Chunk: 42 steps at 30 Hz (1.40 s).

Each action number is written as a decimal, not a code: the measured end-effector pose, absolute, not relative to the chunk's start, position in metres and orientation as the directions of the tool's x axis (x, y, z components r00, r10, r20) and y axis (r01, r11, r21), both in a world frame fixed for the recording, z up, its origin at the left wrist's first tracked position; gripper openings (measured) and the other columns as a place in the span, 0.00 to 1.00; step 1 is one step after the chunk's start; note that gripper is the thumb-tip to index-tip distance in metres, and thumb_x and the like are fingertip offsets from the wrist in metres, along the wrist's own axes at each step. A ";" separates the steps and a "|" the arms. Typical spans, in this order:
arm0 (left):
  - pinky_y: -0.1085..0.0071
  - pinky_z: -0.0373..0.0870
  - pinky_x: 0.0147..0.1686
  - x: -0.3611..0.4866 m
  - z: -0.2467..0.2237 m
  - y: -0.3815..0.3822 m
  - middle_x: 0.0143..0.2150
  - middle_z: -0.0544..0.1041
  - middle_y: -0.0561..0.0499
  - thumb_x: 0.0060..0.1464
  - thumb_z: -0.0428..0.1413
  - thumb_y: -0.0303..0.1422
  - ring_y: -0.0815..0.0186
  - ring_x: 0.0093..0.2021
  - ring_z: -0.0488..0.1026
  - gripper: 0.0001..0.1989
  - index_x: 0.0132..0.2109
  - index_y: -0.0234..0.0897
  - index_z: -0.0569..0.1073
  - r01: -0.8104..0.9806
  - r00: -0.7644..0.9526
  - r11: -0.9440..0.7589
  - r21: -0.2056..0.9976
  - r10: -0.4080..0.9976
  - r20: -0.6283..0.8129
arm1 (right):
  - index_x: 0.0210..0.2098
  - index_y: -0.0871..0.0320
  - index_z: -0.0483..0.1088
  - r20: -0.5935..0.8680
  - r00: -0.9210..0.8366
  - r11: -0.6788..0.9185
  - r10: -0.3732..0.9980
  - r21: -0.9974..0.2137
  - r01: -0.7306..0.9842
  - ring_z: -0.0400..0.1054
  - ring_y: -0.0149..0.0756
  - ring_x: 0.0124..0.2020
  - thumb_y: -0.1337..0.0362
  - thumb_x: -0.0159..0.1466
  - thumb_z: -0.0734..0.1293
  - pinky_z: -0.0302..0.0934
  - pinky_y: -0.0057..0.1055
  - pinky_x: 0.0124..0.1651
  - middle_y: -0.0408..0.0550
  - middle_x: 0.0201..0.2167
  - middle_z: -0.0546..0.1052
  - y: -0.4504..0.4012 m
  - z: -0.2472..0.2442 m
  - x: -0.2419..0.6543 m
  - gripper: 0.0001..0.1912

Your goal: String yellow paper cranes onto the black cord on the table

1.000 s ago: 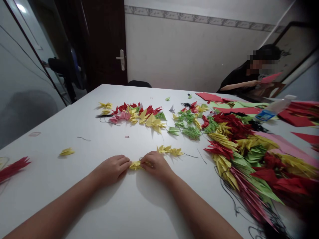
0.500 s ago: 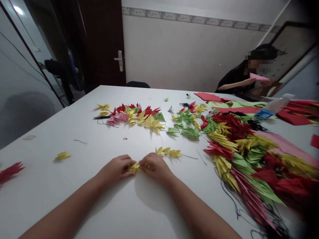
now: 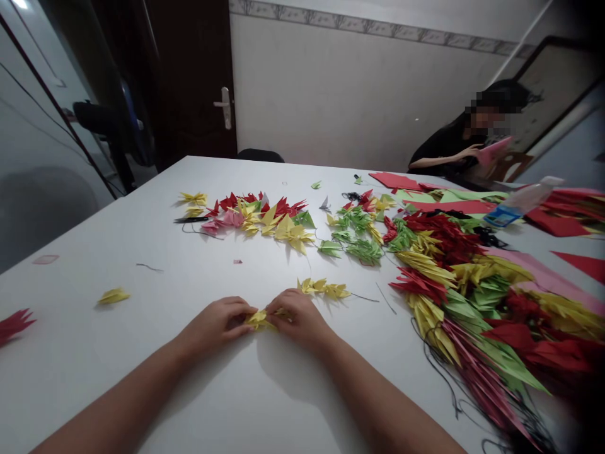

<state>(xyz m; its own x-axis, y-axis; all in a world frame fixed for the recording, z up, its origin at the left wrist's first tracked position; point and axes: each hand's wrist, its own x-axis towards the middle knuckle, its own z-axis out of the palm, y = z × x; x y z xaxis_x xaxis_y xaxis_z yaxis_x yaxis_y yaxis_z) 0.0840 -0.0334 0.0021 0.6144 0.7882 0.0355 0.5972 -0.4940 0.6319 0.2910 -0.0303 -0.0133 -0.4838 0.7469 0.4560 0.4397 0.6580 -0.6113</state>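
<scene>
Low at the centre of the table, my left hand [image 3: 227, 323] pinches the left end of a small yellow folded-paper piece [image 3: 258, 319]. My right hand [image 3: 293, 315] grips the same piece from the right, its fingertips close to the left ones. Just beyond my right hand lies a string of yellow folded papers [image 3: 326, 288] with a dark thread trailing right. A single yellow folded bundle [image 3: 113, 296] rests to the left. Farther back is a row of red, pink and yellow folded papers [image 3: 265, 221].
A large heap of folded papers and dark cords [image 3: 454, 271] covers the table's right side. A clear bottle [image 3: 522, 203] lies behind it. Dark scissors [image 3: 190, 220] lie back left. Across the table, a person [image 3: 454, 142] holds a pink sheet [image 3: 494, 151].
The view has shifted slightly. My hands keep nearly the same hold on the yellow piece. The person's pink sheet is now tilted more upright.
</scene>
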 end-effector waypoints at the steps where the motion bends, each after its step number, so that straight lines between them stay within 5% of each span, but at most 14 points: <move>1: 0.72 0.66 0.39 0.084 0.002 -0.034 0.39 0.73 0.50 0.52 0.51 0.35 0.67 0.37 0.70 0.12 0.44 0.39 0.71 0.602 0.606 -0.484 0.635 0.795 0.032 | 0.27 0.57 0.69 0.455 -0.482 0.656 0.749 -0.612 0.442 0.68 0.32 0.30 0.69 0.55 0.65 0.59 0.33 0.41 0.43 0.26 0.76 -0.030 -0.013 0.291 0.02; 27: 0.71 0.66 0.38 0.086 -0.001 -0.032 0.38 0.73 0.51 0.50 0.53 0.35 0.68 0.36 0.70 0.11 0.41 0.39 0.73 0.630 0.541 -0.423 0.651 0.841 0.022 | 0.28 0.57 0.67 0.490 -0.507 0.701 0.709 -0.564 0.437 0.66 0.31 0.28 0.69 0.57 0.63 0.58 0.32 0.40 0.43 0.24 0.74 -0.030 -0.014 0.294 0.03; 36: 0.71 0.66 0.39 0.085 0.000 -0.032 0.38 0.73 0.51 0.50 0.52 0.35 0.67 0.36 0.70 0.13 0.44 0.40 0.73 0.659 0.544 -0.445 0.607 0.839 0.024 | 0.29 0.56 0.64 0.533 -0.568 0.779 0.628 -0.437 0.451 0.66 0.32 0.30 0.70 0.59 0.59 0.57 0.31 0.40 0.45 0.27 0.73 -0.032 -0.012 0.293 0.04; 42: 0.72 0.66 0.34 0.087 0.002 -0.033 0.33 0.74 0.52 0.47 0.54 0.34 0.67 0.33 0.69 0.09 0.36 0.37 0.72 0.660 0.477 -0.370 0.654 0.879 0.015 | 0.29 0.56 0.63 0.548 -0.565 0.787 0.617 -0.422 0.451 0.66 0.32 0.31 0.71 0.59 0.58 0.57 0.31 0.40 0.46 0.28 0.74 -0.034 -0.010 0.292 0.05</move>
<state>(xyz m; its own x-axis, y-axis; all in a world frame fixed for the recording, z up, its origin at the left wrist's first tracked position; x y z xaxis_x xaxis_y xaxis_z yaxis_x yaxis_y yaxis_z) 0.0869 -0.0334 0.0019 0.4771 0.8787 0.0150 0.6604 -0.3697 0.6536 0.2919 -0.0339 -0.0095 -0.5647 0.6172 0.5479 0.4506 0.7868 -0.4218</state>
